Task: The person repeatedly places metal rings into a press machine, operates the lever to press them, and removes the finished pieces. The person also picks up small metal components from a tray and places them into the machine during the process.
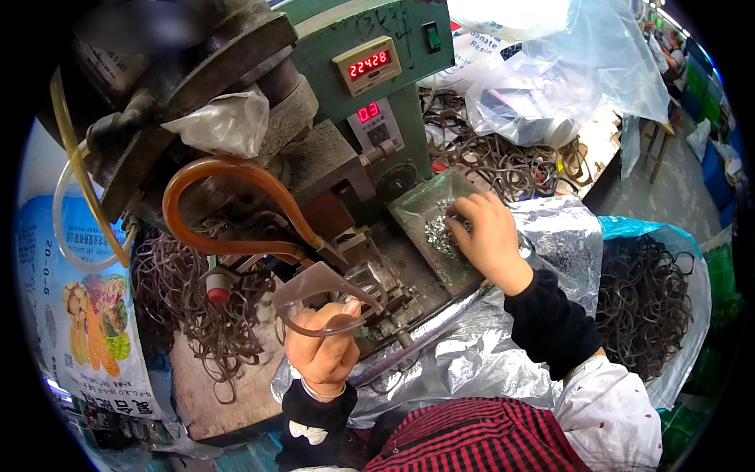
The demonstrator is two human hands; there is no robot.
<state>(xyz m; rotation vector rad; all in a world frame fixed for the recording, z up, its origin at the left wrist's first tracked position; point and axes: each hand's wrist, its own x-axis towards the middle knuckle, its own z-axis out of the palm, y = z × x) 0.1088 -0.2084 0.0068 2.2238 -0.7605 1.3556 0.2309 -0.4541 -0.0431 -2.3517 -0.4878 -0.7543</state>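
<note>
My left hand [322,346] grips a translucent greyish-brown band [303,291], looped out in front of the machine's small metal fixture [366,271]. An orange hose [189,181] arches just above it. My right hand [487,240] reaches into a green metal tray [468,275] at the machine's right, its fingers curled at a heap of small silvery metal pieces [436,232]; whether it has picked any up is hidden. The green machine [314,39] carries two red digital displays and a rocker switch.
Tangled dark bands lie left [197,299], behind the tray [519,157] and in a blue bag [637,315] at right. Silver foil [448,354] covers the front edge. A printed sack [79,315] hangs left; clear plastic bags [535,86] lie behind. A co-worker [672,55] is far right.
</note>
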